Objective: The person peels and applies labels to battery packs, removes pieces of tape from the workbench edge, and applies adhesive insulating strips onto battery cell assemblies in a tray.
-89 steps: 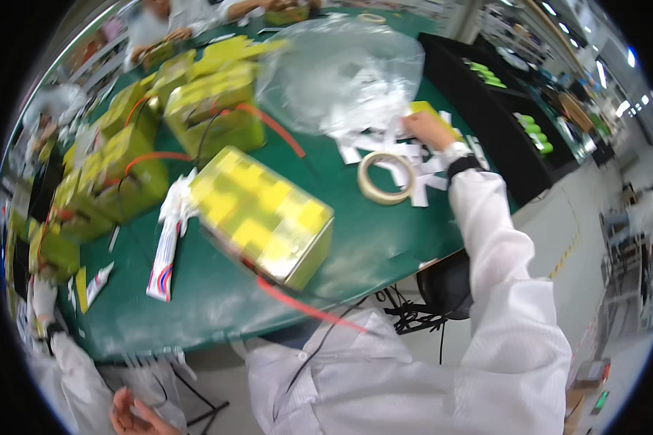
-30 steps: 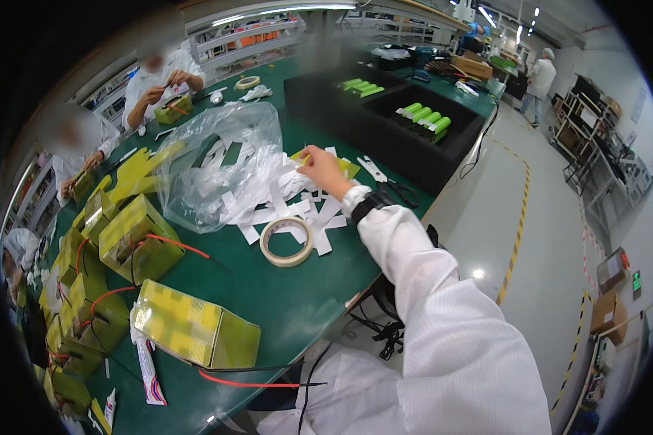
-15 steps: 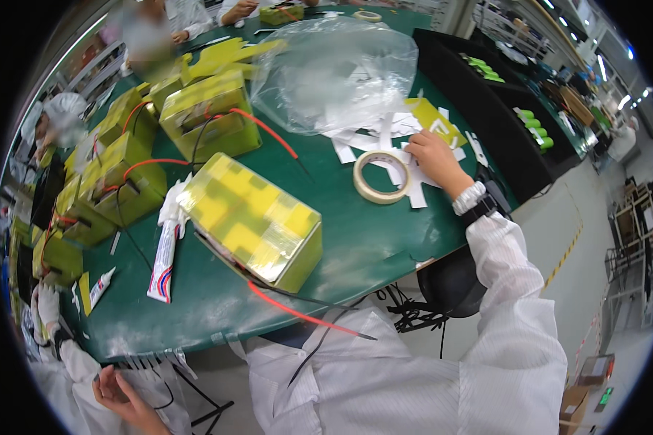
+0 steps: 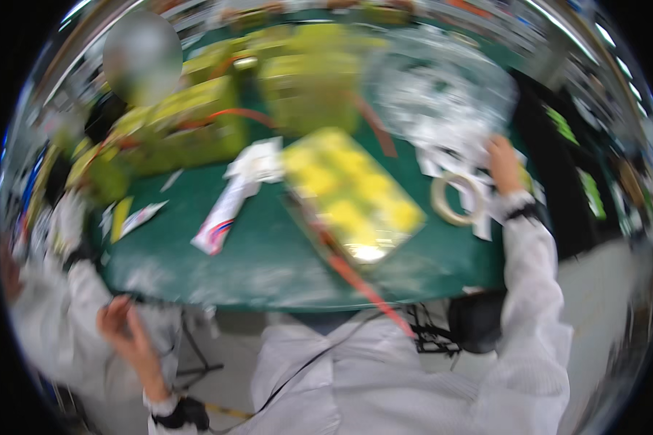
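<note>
Your right hand (image 4: 502, 163) rests on the paper strips (image 4: 457, 156) beside the tape (image 4: 455, 199); blur hides its grip. Pinch one strip only. Left hand (image 4: 120, 326) hangs open, empty.

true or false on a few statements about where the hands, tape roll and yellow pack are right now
1. The right hand rests on the table by the tape roll. True.
2. The left hand lies on the yellow pack. False: it is off the green table, below its near edge.
3. The tape roll sits left of the yellow pack. False: it sits to its right.
4. A red cable runs off the table's near edge. True.
5. A clear plastic bag lies beyond the right hand. True.
</note>
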`<state>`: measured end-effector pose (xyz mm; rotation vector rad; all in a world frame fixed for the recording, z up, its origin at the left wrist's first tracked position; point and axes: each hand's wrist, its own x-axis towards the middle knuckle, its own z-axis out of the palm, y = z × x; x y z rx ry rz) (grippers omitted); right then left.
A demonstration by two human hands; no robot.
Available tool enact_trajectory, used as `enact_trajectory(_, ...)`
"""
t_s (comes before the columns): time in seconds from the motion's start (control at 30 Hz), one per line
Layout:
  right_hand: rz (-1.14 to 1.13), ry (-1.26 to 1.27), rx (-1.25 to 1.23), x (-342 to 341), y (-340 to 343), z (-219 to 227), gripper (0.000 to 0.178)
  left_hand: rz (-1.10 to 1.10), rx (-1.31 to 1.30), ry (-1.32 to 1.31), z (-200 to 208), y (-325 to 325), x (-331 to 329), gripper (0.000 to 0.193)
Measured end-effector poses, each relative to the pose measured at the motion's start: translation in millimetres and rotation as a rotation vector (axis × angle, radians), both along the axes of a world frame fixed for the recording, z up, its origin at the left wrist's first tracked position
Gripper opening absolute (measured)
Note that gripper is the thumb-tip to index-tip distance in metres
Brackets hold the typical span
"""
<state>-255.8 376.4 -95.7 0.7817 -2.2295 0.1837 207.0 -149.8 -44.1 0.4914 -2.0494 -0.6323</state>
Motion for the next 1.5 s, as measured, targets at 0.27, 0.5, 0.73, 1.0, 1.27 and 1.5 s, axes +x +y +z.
enact_trajectory(0.27,-0.025,-0.491,0.245,-44.2,72.6,-20.2,0.018,-0.059,0.235,0.078,1.0,1.2,-6.3,0.042)
enact_trajectory(0.5,0.008,-0.434,0.328,-41.9,57.3,-18.9,0.021,-0.071,0.567,0.142,15.0,-36.4,4.9,0.019)
enact_trajectory(0.73,-0.034,-0.528,0.158,-28.8,61.5,-15.4,0.021,-0.111,0.644,0.153,3.0,-56.8,6.1,0.019)
enact_trajectory(1.0,-0.149,-0.542,0.110,-16.5,44.7,-16.8,0.018,-0.042,0.664,0.208,0.7,-61.4,14.8,0.015)
enact_trajectory(1.27,-0.060,-0.532,-0.314,-23.8,51.4,-30.8,0.018,-0.082,0.656,0.269,8.4,-67.9,12.4,0.021)
enact_trajectory(1.5,-0.262,-0.600,-0.110,2.9,-14.3,-1.2,0.021,-0.028,0.634,0.218,-0.3,-102.0,33.1,0.036)
